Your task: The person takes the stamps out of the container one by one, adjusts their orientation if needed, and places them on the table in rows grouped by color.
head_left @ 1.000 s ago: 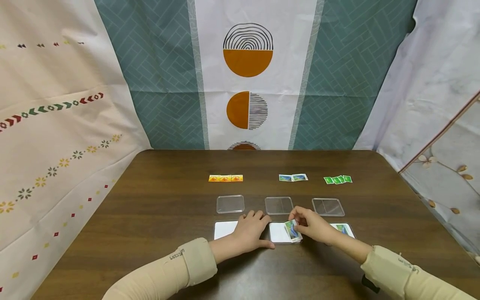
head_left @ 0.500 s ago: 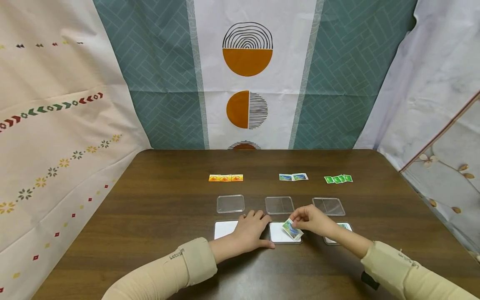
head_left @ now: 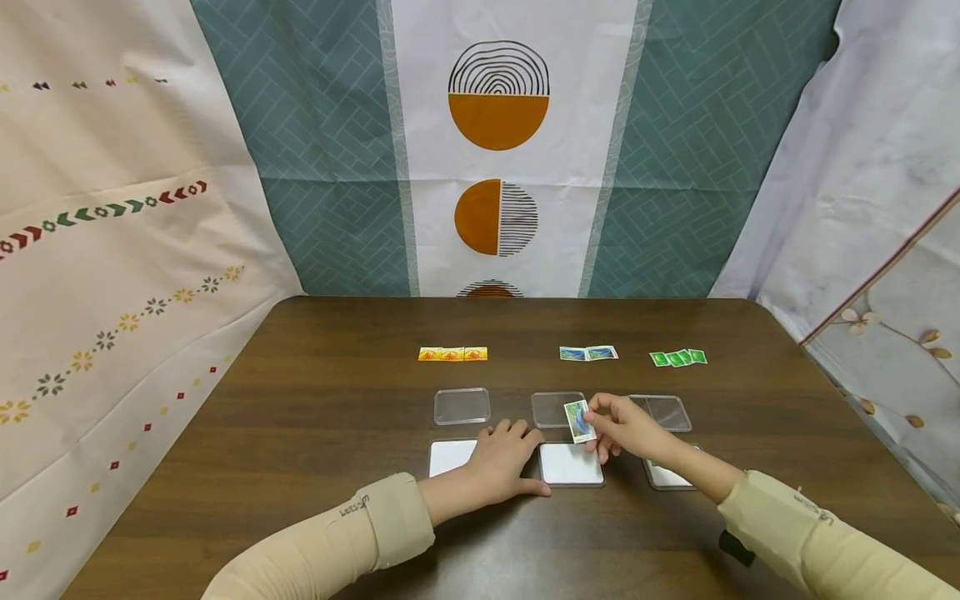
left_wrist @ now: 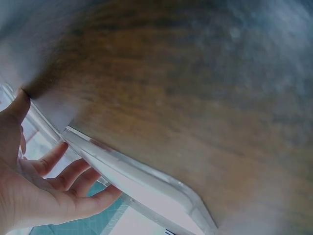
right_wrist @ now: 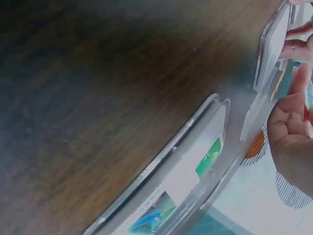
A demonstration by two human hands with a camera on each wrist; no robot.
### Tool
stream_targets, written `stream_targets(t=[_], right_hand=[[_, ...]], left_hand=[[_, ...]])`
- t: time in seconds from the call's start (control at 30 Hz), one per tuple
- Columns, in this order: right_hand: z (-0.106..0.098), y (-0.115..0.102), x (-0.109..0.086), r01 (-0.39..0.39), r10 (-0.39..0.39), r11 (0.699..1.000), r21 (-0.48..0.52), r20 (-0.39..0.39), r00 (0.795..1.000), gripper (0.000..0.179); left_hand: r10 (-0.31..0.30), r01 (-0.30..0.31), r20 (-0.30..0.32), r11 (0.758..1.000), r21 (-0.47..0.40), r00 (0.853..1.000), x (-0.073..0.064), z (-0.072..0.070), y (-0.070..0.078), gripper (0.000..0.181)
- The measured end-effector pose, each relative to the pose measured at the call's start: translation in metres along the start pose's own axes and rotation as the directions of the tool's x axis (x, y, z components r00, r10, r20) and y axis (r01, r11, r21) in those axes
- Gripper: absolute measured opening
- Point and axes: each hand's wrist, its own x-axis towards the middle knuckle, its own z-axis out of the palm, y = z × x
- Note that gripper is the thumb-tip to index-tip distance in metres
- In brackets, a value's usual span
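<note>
My right hand (head_left: 615,427) pinches a small stamp (head_left: 579,422) with a green and blue picture, held up between thumb and fingertips. It overlaps the middle clear lid (head_left: 546,408) in the head view. Below it lies the middle shallow case (head_left: 570,467), its white insert bare. My left hand (head_left: 497,467) rests with fingers spread over the right end of the left white-lined case (head_left: 450,458), its thumb near the middle case's corner. The right case (right_wrist: 171,181), partly hidden by my right forearm in the head view, shows a green piece and a blue-green stamp on its white insert.
Farther back lie a left clear lid (head_left: 462,407) and a right clear lid (head_left: 663,413). Behind them are a row of orange-yellow stamps (head_left: 452,355), two blue-green stamps (head_left: 588,354) and several green stamps (head_left: 678,358). Patterned cloth (head_left: 495,167) hangs beyond the table (head_left: 337,375).
My right hand has lifted the stamp up and away from the middle case, turning it more upright. The middle case's white insert is now uncovered. My left hand has stayed put.
</note>
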Motion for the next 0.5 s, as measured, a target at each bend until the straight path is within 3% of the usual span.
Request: stream_targets(t=[0.5], right_hand=[[-0.0048,-0.0025,0.0049,-0.118,0.117,0.992,0.039,0.011,0.993,0.017]], left_hand=[[0.003,-0.003,0.006,1.0,-0.004,1.0,0.0001,-0.0004,-0.0005,0.066]])
